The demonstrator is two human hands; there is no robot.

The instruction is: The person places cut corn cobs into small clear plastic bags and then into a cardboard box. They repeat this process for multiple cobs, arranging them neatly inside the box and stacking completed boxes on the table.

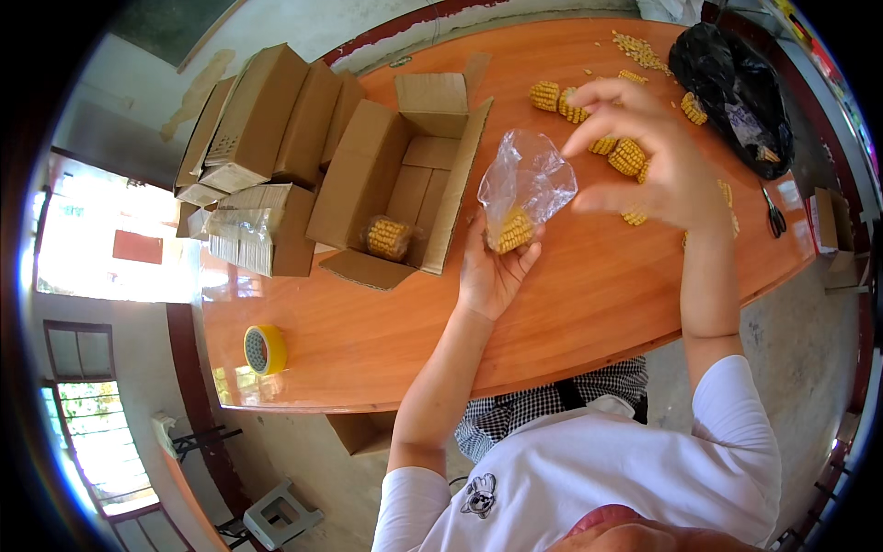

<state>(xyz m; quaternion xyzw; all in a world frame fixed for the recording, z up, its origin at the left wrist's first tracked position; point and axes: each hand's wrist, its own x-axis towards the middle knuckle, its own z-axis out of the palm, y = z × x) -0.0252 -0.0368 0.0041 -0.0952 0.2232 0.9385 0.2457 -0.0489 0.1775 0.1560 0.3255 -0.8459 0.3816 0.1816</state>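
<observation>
My left hand (493, 276) holds a clear plastic bag (528, 172) from below, its mouth upward. At the bottom of that bag sits a yellow corn cob piece (514, 231). My right hand (641, 152) is raised to the right of the bag, apart from it, fingers spread with nothing in them. Behind and below it, several loose corn cob pieces (628, 157) lie on the table, some partly hidden by the hand. To the left stands an open cardboard box (365, 172), with one bagged corn cob piece (388, 238) inside at its near end.
Cardboard boxes (259, 117) are stacked at the left of the wooden table (359, 352). A roll of yellow tape (265, 350) lies near the left edge. A black plastic bag (735, 96), scissors (774, 215) and loose kernels (638, 52) are at the right. A plastic stool (279, 514) stands on the floor.
</observation>
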